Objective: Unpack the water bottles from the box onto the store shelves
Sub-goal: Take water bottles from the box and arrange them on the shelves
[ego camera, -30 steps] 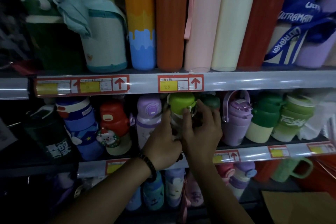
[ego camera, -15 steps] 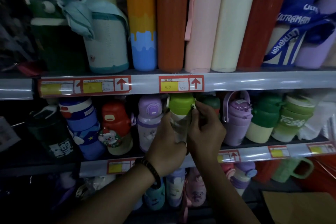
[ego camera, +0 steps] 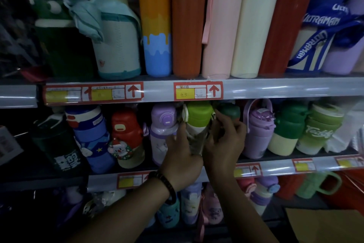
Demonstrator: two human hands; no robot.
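A water bottle with a bright green lid [ego camera: 199,113] and a pale body stands on the middle shelf [ego camera: 275,167], between a lilac bottle [ego camera: 162,130] and a dark green-capped bottle [ego camera: 230,111]. My left hand [ego camera: 182,156] grips its body from the left; a beaded band circles that wrist. My right hand [ego camera: 224,142] holds the right side, fingertips pinching at the edge of the lid. The lower part of the bottle is hidden behind both hands. A corner of the cardboard box [ego camera: 323,225] shows at the bottom right.
The upper shelf [ego camera: 295,88] carries tall bottles in orange, brown, pink, cream and red. More bottles crowd the middle shelf on both sides: blue, red with a Santa figure, purple, green. A lower shelf holds small bottles and a green mug [ego camera: 319,184].
The green-lidded bottle has shifted slightly right and stands more upright on the shelf. My right fingertips rose to the lid's edge; my left hand stays wrapped on the body.
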